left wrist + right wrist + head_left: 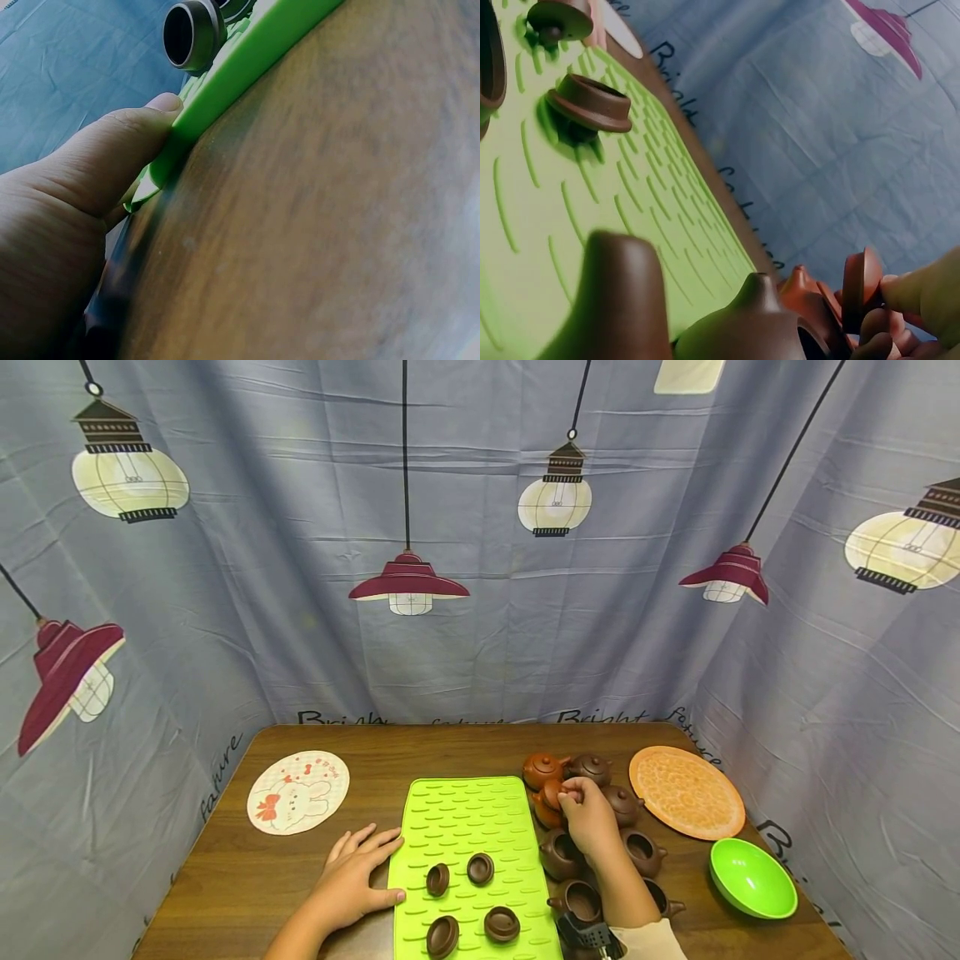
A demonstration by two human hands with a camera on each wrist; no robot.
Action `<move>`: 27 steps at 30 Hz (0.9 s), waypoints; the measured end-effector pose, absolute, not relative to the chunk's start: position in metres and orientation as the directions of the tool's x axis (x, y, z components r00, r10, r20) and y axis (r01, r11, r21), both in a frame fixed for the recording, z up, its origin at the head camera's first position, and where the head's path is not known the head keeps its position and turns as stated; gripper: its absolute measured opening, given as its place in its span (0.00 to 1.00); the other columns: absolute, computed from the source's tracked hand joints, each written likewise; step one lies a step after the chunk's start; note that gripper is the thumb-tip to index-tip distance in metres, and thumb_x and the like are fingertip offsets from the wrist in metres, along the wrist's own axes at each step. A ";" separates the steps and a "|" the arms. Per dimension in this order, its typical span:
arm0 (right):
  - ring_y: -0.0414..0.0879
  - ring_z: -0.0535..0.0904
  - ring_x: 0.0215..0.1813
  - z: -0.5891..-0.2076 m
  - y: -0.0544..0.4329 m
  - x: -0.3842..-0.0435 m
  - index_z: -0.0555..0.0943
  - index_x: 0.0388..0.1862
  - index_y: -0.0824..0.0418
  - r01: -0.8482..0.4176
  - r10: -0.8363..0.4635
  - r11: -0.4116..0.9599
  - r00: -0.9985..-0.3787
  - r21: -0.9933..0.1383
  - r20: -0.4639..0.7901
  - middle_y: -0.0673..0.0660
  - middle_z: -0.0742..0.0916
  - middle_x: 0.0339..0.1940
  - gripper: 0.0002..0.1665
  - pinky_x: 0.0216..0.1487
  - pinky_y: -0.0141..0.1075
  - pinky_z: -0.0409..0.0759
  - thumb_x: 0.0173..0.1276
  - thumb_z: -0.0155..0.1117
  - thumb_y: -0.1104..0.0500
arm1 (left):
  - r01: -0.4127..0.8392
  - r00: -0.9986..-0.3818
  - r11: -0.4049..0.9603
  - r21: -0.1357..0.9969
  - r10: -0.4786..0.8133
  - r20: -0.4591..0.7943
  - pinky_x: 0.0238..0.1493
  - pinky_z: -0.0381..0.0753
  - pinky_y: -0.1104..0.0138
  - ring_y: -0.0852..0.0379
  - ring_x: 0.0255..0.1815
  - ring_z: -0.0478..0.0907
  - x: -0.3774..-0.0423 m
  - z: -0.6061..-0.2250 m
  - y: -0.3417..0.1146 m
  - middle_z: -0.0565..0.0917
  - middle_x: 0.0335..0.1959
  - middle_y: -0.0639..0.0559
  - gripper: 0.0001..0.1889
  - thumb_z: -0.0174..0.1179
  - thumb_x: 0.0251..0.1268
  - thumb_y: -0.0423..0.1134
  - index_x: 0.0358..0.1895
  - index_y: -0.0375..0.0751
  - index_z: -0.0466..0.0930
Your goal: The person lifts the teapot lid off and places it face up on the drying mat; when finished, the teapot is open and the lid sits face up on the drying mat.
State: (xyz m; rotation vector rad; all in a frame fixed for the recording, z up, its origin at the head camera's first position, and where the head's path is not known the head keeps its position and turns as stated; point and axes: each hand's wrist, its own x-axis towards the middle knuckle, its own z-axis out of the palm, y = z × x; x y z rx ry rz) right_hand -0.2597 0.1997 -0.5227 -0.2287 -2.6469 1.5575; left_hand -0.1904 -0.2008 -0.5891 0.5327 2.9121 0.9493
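Note:
My right hand [588, 814] pinches the knob of a reddish-orange teapot lid [862, 289]. The lid is tilted on edge, right beside the opening of its reddish-orange teapot [546, 808]. My left hand [352, 877] rests at the left edge of a green ridged mat [465, 810], fingers spread; in the left wrist view its thumb [142, 124] presses on the mat's rim. On the mat lie several dark brown lids, knob side down, among them one lid [480, 868] near the middle and another lid [502, 924] nearer the front.
Along the mat's right side stand several teapots, including a lidded orange one [543, 770], a lidded brown one [591, 768] and a lidless brown one [581, 902]. Farther right are an orange round placemat [686, 792] and a green bowl [752, 877]. A rabbit placemat [298, 793] lies left.

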 end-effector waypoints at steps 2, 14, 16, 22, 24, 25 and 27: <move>0.50 0.76 0.41 -0.522 0.199 -0.258 0.76 0.57 0.62 0.097 0.149 0.461 -0.988 -0.882 -0.031 0.57 0.78 0.41 0.10 0.40 0.38 0.75 0.82 0.58 0.60 | 0.310 -0.941 0.754 0.580 0.330 0.074 0.81 0.35 0.34 0.36 0.84 0.54 -0.190 -0.588 -0.201 0.69 0.80 0.56 0.48 0.70 0.55 0.72 0.76 0.48 0.74; 0.51 0.83 0.43 -0.520 0.193 -0.251 0.74 0.58 0.63 0.101 0.116 0.399 -0.992 -0.911 -0.059 0.62 0.84 0.44 0.10 0.40 0.38 0.81 0.85 0.53 0.60 | 0.309 -0.941 0.756 0.577 0.331 0.071 0.82 0.36 0.34 0.36 0.84 0.53 -0.190 -0.587 -0.200 0.69 0.80 0.56 0.48 0.71 0.56 0.71 0.76 0.47 0.74; 0.51 0.83 0.42 -0.520 0.192 -0.251 0.73 0.58 0.65 0.107 0.106 0.364 -0.992 -0.925 -0.073 0.63 0.85 0.45 0.11 0.38 0.37 0.81 0.85 0.51 0.61 | 0.308 -0.941 0.756 0.578 0.331 0.069 0.82 0.36 0.35 0.36 0.84 0.53 -0.190 -0.587 -0.200 0.69 0.80 0.56 0.48 0.71 0.56 0.71 0.76 0.48 0.74; 0.46 0.79 0.36 -0.520 0.188 -0.254 0.68 0.65 0.68 0.159 0.031 0.103 -0.987 -0.982 -0.157 0.61 0.83 0.43 0.15 0.32 0.30 0.78 0.86 0.47 0.63 | 0.308 -0.942 0.760 0.572 0.327 0.073 0.82 0.36 0.35 0.37 0.84 0.54 -0.190 -0.590 -0.201 0.69 0.80 0.57 0.47 0.70 0.56 0.71 0.76 0.48 0.74; 0.43 0.77 0.35 -0.521 0.186 -0.254 0.68 0.66 0.68 0.183 -0.002 0.016 -0.983 -0.983 -0.183 0.59 0.82 0.41 0.16 0.31 0.28 0.77 0.86 0.45 0.64 | 0.309 -0.942 0.762 0.570 0.327 0.074 0.82 0.36 0.34 0.37 0.84 0.54 -0.191 -0.590 -0.201 0.69 0.80 0.57 0.47 0.70 0.56 0.71 0.76 0.48 0.74; 0.42 0.76 0.35 -0.521 0.186 -0.254 0.68 0.66 0.68 0.192 -0.017 -0.021 -0.981 -0.981 -0.192 0.58 0.81 0.40 0.16 0.30 0.27 0.76 0.86 0.45 0.64 | 0.310 -0.942 0.762 0.568 0.326 0.075 0.82 0.36 0.34 0.37 0.84 0.54 -0.191 -0.590 -0.201 0.69 0.80 0.58 0.47 0.70 0.56 0.71 0.76 0.49 0.74; 0.41 0.76 0.33 -0.523 0.184 -0.253 0.69 0.66 0.67 0.203 -0.043 -0.074 -0.979 -0.976 -0.201 0.57 0.81 0.40 0.16 0.29 0.25 0.76 0.86 0.46 0.63 | 0.310 -0.942 0.762 0.569 0.327 0.075 0.82 0.36 0.34 0.37 0.84 0.54 -0.191 -0.591 -0.201 0.69 0.80 0.57 0.47 0.70 0.56 0.71 0.76 0.48 0.74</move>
